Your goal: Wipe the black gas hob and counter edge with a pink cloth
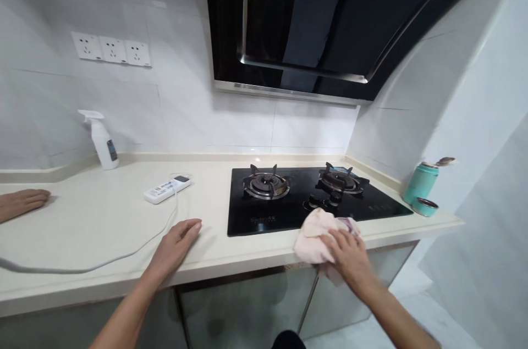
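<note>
My right hand (350, 255) grips a crumpled pale pink cloth (315, 231) at the front edge of the black gas stove (264, 217). Part of the cloth overlaps the stove's front, and part hangs over the counter edge. The control knobs (324, 200) are just behind it. Resting on the cream countertop (206, 261) left of the stove, my left hand (177, 242) holds nothing, its fingers stretched out and lying on the surface. A white remote-like device (167, 190) with a grey cable (124, 254) lies behind my left hand.
Another person's hand (25, 203) rests on the counter at far left. A white spray bottle (103, 140) stands by the wall. At the right end are a teal can (421, 183) and its teal lid-like piece (424, 206). A black range hood (305, 25) overhangs the stove.
</note>
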`<control>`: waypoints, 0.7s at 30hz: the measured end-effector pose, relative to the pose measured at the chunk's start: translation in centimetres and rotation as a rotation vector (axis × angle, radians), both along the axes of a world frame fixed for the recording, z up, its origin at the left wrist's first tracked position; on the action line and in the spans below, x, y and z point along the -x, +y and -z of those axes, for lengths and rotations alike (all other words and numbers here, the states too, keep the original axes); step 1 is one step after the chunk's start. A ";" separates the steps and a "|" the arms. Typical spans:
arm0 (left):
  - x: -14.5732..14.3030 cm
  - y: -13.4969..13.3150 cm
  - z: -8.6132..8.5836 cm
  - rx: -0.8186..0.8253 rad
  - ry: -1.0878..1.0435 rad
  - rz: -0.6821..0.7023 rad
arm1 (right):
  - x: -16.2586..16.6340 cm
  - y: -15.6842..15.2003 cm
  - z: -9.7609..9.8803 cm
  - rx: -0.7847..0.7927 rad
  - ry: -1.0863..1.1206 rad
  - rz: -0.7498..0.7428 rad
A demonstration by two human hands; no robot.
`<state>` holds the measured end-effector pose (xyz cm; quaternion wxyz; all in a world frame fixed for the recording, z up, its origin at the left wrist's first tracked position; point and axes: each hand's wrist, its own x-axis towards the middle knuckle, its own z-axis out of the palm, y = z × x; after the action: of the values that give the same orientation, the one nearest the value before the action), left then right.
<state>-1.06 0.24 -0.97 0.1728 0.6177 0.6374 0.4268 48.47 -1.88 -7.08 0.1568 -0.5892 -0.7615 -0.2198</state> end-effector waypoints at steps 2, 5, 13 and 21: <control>0.1 0.2 0.3 -0.010 0.018 0.003 | -4.6 0.0 -0.5 0.064 0.069 0.061; 0.0 0.2 0.4 0.003 0.064 -0.008 | -10.4 0.0 -2.1 0.085 0.328 0.073; -0.7 0.0 -0.2 0.000 0.113 -0.014 | -12.6 3.9 -9.0 -0.258 0.586 0.351; 0.6 -0.1 1.0 -0.043 0.108 0.019 | -9.1 7.7 -3.4 0.223 0.399 0.209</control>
<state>-1.70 0.14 -1.96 0.1291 0.6496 0.6306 0.4046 57.60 5.82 -3.67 0.2146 -0.7100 -0.6701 -0.0286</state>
